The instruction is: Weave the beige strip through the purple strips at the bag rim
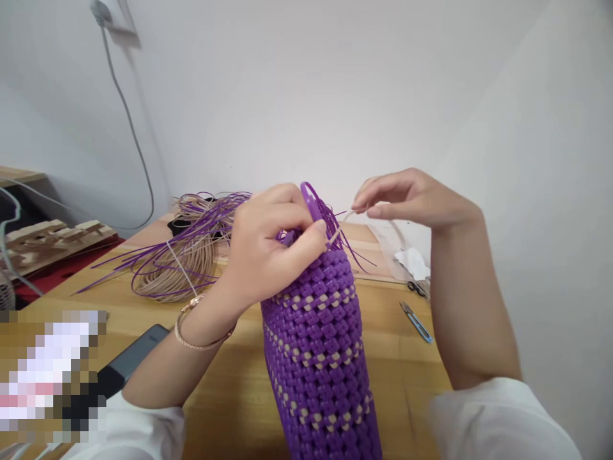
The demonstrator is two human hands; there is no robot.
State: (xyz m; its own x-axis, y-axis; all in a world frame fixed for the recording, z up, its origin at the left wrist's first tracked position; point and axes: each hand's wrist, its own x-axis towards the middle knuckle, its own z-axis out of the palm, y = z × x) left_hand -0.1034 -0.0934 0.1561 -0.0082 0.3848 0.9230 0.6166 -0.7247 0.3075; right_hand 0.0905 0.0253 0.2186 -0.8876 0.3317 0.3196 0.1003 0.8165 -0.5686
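Note:
A tall purple woven piece [318, 345] with beige bands stands upright on the wooden table [239, 390] in front of me. My left hand [268, 246] is closed around its top edge, thumb pressed beside a purple loop [311, 198] and loose purple strands. My right hand [412, 198] hovers just right of the top, pinching a thin beige strip [341, 227] that runs down into the weave. A gold bracelet [198, 335] circles my left wrist.
A coil of beige and purple strips [186, 255] lies at the back left. Blue-handled snips [417, 322] and black scissors [417, 287] lie at the right beside white paper [412, 260]. A dark phone [131, 359] lies near my left forearm. Wooden pieces [52, 239] sit far left.

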